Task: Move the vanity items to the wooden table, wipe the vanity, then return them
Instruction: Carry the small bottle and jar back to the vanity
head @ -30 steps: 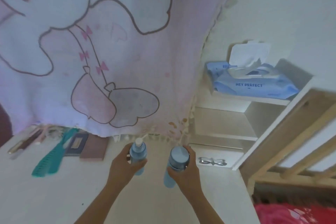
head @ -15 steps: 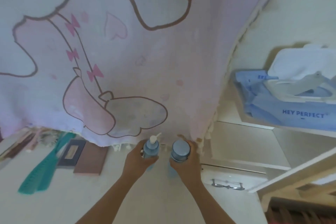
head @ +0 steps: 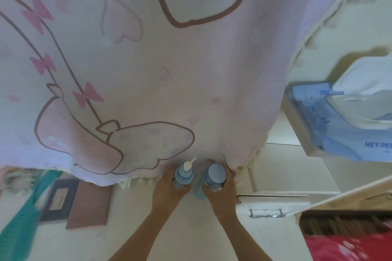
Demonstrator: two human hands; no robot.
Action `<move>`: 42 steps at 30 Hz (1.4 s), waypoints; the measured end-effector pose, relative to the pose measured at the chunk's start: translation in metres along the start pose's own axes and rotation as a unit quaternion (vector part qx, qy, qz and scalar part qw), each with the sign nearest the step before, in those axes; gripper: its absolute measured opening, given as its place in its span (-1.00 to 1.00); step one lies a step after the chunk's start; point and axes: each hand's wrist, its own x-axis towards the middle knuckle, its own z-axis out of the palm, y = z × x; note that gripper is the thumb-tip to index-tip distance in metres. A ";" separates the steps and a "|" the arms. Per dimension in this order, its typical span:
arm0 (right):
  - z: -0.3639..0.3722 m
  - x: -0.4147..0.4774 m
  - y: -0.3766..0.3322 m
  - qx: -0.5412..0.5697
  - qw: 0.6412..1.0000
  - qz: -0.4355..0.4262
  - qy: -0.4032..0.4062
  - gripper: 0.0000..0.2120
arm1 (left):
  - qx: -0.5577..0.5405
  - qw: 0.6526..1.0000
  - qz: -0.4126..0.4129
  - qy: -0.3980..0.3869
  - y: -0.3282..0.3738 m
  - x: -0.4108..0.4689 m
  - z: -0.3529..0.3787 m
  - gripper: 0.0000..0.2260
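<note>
A big pale pink cloth (head: 191,70) with a cartoon drawing in brown outline, pink bows and hearts hangs over the back of the white bench (head: 191,229) and fills most of the view; its fringed lower edge reaches the bench top. To the right of it is a cream wall (head: 360,27) and a white shelf unit (head: 284,161) with a small drawer (head: 273,207) below. A light wooden rail (head: 339,195) crosses the right lower corner, with red patterned fabric (head: 350,248) under it. The light is soft and dim

Pink cartoon-print cloth (head: 191,59) hangs across top; blue wipes pack (head: 339,135) on right shelf (head: 296,125); red fabric (head: 350,248) bottom right.
</note>
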 end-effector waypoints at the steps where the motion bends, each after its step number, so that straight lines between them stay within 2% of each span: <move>1: -0.001 -0.001 -0.002 0.001 1.000 0.009 -0.005 -0.31 | 0.003 1.000 0.001 0.001 0.000 0.000 0.000 -0.57; 9: -0.001 -0.011 0.000 -0.036 0.994 0.090 -0.054 -0.22 | 0.044 0.998 0.049 0.013 -0.007 0.000 -0.002 -0.49; 13: -0.009 -0.030 -0.002 -0.056 0.988 0.112 -0.087 -0.19 | 0.053 0.997 0.048 -0.016 -0.018 -0.003 -0.003 -0.43; 18: -0.010 -0.051 -0.005 -0.089 0.983 0.114 -0.116 -0.22 | 0.062 0.998 0.004 0.006 -0.028 -0.024 -0.019 -0.36; 21: -0.002 -0.058 -0.008 -0.096 0.979 0.130 -0.122 -0.25 | 0.061 0.997 -0.021 0.043 -0.031 -0.038 -0.037 -0.36; 24: 0.006 -0.067 -0.017 -0.122 0.967 0.136 -0.176 -0.34 | 0.055 0.992 -0.046 0.107 -0.032 -0.059 -0.058 -0.38; 26: 0.010 -0.078 -0.024 -0.114 0.960 0.103 -0.234 -0.35 | 0.065 0.983 -0.059 0.161 -0.031 -0.080 -0.072 -0.38; 28: 0.013 -0.088 -0.031 -0.103 0.947 0.034 -0.303 -0.37 | 0.091 0.969 -0.078 0.216 -0.032 -0.106 -0.082 -0.40; 31: 0.013 -0.110 -0.046 -0.110 0.905 -0.092 -0.400 -0.45 | 0.102 0.945 -0.125 0.286 -0.036 -0.160 -0.096 -0.41; 35: 0.017 -0.156 -0.076 -0.110 0.838 -0.238 -0.479 -0.49 | 0.103 0.904 -0.195 0.366 -0.053 -0.249 -0.126 -0.45; 38: 0.020 -0.202 -0.102 -0.104 0.765 -0.347 -0.532 -0.47 | 0.100 0.861 -0.244 0.435 -0.063 -0.317 -0.152 -0.49; 42: 0.018 -0.265 -0.137 -0.109 0.661 -0.487 -0.560 -0.46 | 0.132 0.802 -0.279 0.512 -0.065 -0.397 -0.174 -0.52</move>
